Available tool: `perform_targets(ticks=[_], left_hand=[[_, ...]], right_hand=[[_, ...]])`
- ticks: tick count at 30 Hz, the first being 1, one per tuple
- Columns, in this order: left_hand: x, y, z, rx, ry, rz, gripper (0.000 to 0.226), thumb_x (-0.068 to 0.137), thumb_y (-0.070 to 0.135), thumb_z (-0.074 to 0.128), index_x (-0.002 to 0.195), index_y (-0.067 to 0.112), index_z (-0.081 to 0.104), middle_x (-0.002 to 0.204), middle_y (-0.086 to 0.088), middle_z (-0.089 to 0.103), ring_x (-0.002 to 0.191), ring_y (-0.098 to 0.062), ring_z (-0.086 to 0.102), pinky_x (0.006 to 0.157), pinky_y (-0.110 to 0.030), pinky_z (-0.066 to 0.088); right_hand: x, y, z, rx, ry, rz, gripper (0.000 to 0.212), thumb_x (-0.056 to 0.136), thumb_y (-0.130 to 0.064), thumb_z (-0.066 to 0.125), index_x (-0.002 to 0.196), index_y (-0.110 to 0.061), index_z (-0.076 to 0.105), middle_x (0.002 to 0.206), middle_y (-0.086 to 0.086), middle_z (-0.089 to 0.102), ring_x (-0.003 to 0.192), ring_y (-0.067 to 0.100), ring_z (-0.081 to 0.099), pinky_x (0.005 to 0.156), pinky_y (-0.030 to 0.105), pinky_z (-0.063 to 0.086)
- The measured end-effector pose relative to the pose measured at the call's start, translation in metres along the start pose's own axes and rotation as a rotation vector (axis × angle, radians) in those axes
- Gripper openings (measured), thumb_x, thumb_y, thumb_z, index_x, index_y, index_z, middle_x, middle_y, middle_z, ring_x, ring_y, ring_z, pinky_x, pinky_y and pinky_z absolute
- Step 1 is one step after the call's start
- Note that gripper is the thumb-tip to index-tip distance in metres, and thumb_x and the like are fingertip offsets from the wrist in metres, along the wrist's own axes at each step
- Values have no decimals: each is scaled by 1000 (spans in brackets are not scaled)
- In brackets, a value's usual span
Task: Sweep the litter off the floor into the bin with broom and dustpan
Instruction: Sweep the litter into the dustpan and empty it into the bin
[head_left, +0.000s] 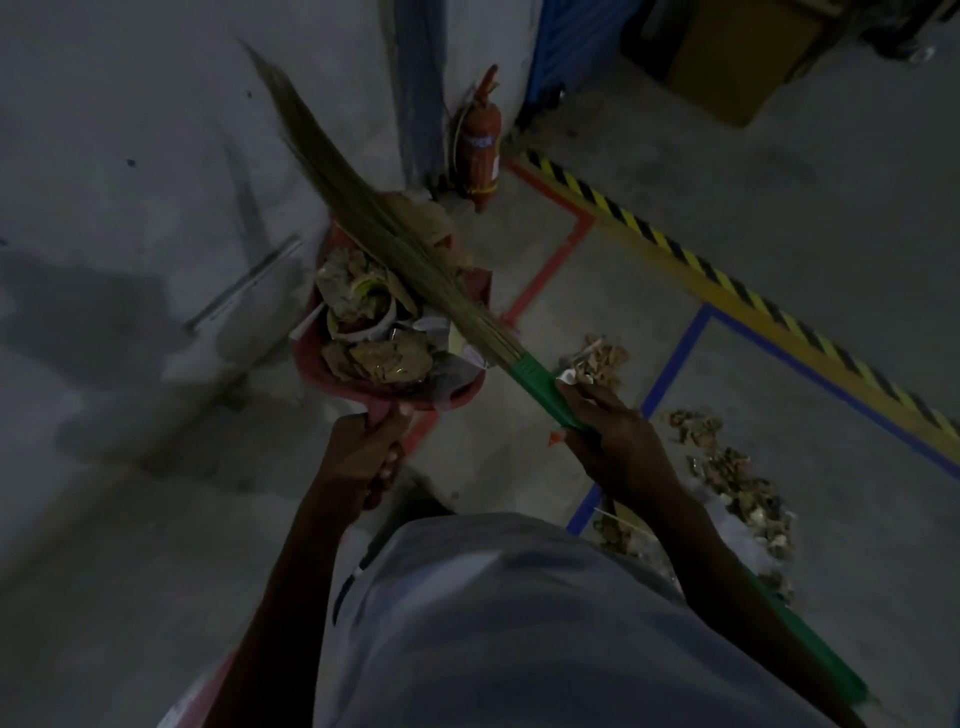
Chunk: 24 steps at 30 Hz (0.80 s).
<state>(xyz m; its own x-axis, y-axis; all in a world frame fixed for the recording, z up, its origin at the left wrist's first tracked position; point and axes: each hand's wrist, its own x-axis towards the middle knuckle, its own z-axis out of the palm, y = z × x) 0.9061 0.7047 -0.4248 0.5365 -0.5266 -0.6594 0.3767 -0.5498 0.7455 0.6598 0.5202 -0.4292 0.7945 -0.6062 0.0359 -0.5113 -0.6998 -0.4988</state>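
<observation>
Partway done. Dustpan (389, 332) heaped with litter, lifted in left hand (363, 452), grip wrapped round its handle. Broom (395, 249) laid across the load, right hand (613, 441) clasping the green handle. More litter (727, 467) left on the floor; bin not identifiable.

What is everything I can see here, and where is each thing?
dustpan: one, red, held up at centre, heaped with litter
litter in the dustpan: a heap, brown and white
broom: one, straw bristles with green handle, lying across the dustpan
litter on the floor: scattered piles, brown, at right
fire extinguisher: one, red, against the wall at top centre
hazard stripe: one, yellow and black, on the floor at right
left hand: one, grips the dustpan handle
right hand: one, grips the broom handle
</observation>
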Motion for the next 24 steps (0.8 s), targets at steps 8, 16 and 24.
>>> perform_targets(ticks=[8, 16, 24], left_hand=[[74, 62, -84, 88, -58, 13, 58, 93, 55, 66, 58, 15, 41, 46, 0, 33, 32, -11, 29, 44, -16, 22], [134, 111, -97, 74, -92, 52, 56, 95, 46, 66, 59, 11, 43, 47, -4, 36, 30, -9, 32, 34, -13, 24], [193, 146, -80, 2, -5, -19, 60, 86, 62, 69, 55, 15, 48, 45, -1, 42, 32, -9, 33, 38, -14, 23]], right_hand=[[84, -60, 38, 30, 89, 44, 57, 88, -16, 73, 141, -16, 54, 132, 9, 59, 88, 28, 68, 68, 41, 58], [149, -63, 38, -27, 123, 115, 54, 87, -15, 75, 138, -14, 58, 132, 7, 61, 97, 25, 67, 71, 26, 52], [241, -25, 45, 76, -29, 109, 52, 91, -22, 64, 141, -15, 54, 125, 7, 60, 93, 29, 67, 75, 36, 55]])
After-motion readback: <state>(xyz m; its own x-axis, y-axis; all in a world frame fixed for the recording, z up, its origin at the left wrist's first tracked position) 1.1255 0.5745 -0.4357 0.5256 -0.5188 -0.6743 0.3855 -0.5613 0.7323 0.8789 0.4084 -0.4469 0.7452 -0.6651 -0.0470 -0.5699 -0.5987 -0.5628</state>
